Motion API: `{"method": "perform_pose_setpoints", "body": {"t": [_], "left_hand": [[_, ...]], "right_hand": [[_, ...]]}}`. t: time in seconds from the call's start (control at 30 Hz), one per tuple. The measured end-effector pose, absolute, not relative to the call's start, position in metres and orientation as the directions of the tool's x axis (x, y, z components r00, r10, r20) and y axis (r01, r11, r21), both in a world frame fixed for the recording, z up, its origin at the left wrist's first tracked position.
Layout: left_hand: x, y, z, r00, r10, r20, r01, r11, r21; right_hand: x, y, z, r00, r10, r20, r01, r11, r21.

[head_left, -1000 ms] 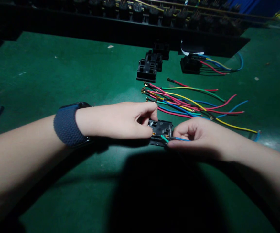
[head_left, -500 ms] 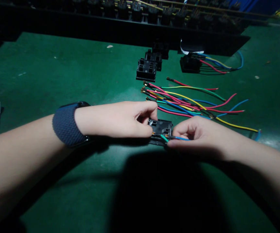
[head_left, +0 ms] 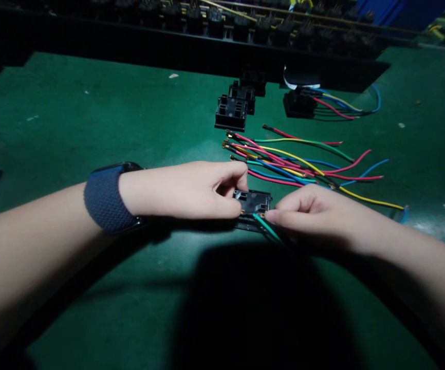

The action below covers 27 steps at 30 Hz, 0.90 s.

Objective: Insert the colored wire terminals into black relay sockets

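Observation:
Between my two hands sits a small black plastic housing [head_left: 254,200] on the green surface. My left hand [head_left: 215,190] grips its left side with thumb and fingers. At the housing's right lower corner, my right hand [head_left: 303,213] is closed in a pinch, its thumb tip beside a small brass terminal. The fingers cover most of what it pinches; the blue wire there is hidden now. A green wire [head_left: 269,229] runs from the housing's lower edge down to the right, under my right hand.
Loose coloured wires [head_left: 284,164] lie behind my hands. Several black housings [head_left: 230,113] stand further back. A wired black part [head_left: 299,104] is at the back right. A long black rack [head_left: 191,54] crosses the far side, near a blue container [head_left: 407,18].
My right thumb has moved onto the terminal at the housing's right corner and now covers the blue wire. More of the green wire shows. My left hand keeps its grip.

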<state>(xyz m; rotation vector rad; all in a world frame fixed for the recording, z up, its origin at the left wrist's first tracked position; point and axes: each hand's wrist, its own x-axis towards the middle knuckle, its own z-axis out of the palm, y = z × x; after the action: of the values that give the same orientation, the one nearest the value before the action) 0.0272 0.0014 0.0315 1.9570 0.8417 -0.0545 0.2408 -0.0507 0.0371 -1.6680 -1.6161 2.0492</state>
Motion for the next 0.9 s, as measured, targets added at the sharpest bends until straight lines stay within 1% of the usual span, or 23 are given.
{"method": "perform_pose_setpoints", "body": {"t": [0.2,0.3,0.4,0.47,0.57,0.63,0.77,0.9], "left_hand": [[0.028,0.001,0.033,0.759,0.526,-0.384,0.581,-0.279,0.765],[0.028,0.001,0.036,0.753,0.533,-0.385,0.595,-0.303,0.744],[0.026,0.002,0.038,0.778,0.531,-0.334,0.58,-0.405,0.707],[0.023,0.004,0.039,0.821,0.485,-0.301,0.537,-0.478,0.695],[0.019,0.006,0.038,0.874,0.406,-0.267,0.463,-0.53,0.71],[0.017,0.008,0.033,0.884,0.41,-0.225,0.443,-0.578,0.685],[0.015,0.011,0.021,0.898,0.433,-0.079,0.366,-0.635,0.68],[0.014,0.013,0.015,0.901,0.43,-0.059,0.35,-0.638,0.686]], "right_hand": [[0.235,-0.052,0.033,-0.366,0.626,-0.689,0.576,-0.429,-0.696],[0.236,-0.05,0.03,-0.385,0.638,-0.666,0.607,-0.369,-0.704],[0.24,-0.049,0.029,-0.415,0.663,-0.623,0.618,-0.297,-0.728],[0.242,-0.049,0.029,-0.428,0.663,-0.614,0.62,-0.279,-0.733],[0.245,-0.049,0.031,-0.467,0.636,-0.615,0.612,-0.27,-0.744],[0.246,-0.049,0.032,-0.497,0.619,-0.608,0.6,-0.261,-0.756],[0.247,-0.048,0.031,-0.554,0.584,-0.593,0.59,-0.227,-0.775],[0.248,-0.047,0.03,-0.579,0.577,-0.576,0.63,-0.131,-0.765]]}}
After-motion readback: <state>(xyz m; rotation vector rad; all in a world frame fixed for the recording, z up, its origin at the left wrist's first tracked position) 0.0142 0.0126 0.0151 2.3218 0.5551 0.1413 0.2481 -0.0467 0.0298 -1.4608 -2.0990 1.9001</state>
